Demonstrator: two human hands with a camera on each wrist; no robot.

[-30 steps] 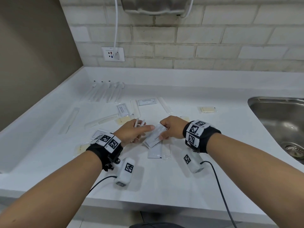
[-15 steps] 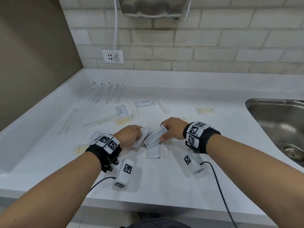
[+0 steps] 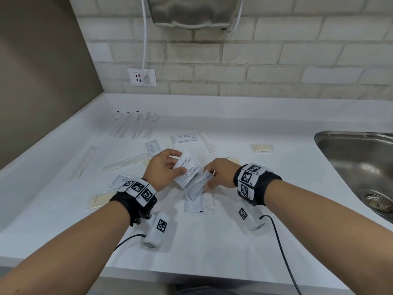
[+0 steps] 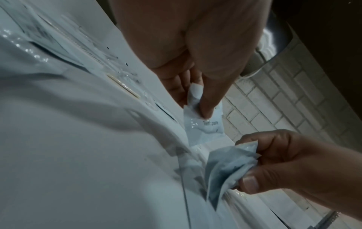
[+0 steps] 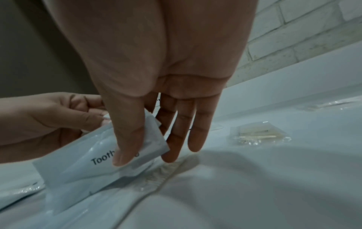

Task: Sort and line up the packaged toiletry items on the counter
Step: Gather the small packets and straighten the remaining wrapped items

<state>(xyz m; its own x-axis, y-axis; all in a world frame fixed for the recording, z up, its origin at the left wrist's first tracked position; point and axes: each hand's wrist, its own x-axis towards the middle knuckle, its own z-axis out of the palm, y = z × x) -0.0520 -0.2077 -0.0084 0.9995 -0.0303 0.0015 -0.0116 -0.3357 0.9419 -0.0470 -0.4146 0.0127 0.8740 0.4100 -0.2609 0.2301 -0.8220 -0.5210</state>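
Two white toothpaste sachets [image 3: 187,169] are fanned out in my left hand [image 3: 176,165], held a little above the white counter [image 3: 212,248] between thumb and fingers. In the left wrist view the thumb presses on a toothpaste sachet [image 4: 203,125]. My right hand [image 3: 209,179] pinches another toothpaste sachet [image 3: 198,186] just right of and below them; the right wrist view shows thumb and forefinger on this sachet [image 5: 98,162]. Under both hands more flat sachets [image 3: 192,204] lie on the counter.
Wrapped toothbrushes [image 3: 131,124] lie in a row at the back left. Combs [image 3: 125,163], shampoo sachets [image 3: 184,137], thin stick packets [image 3: 209,141] and a cotton swab packet [image 3: 262,147] are scattered behind the hands. A steel sink [image 3: 361,167] is on the right.
Both hands were together over the sachet pile. The left hand has since lifted away and up with two sachets fanned in it; the right hand keeps one sachet low over the pile.
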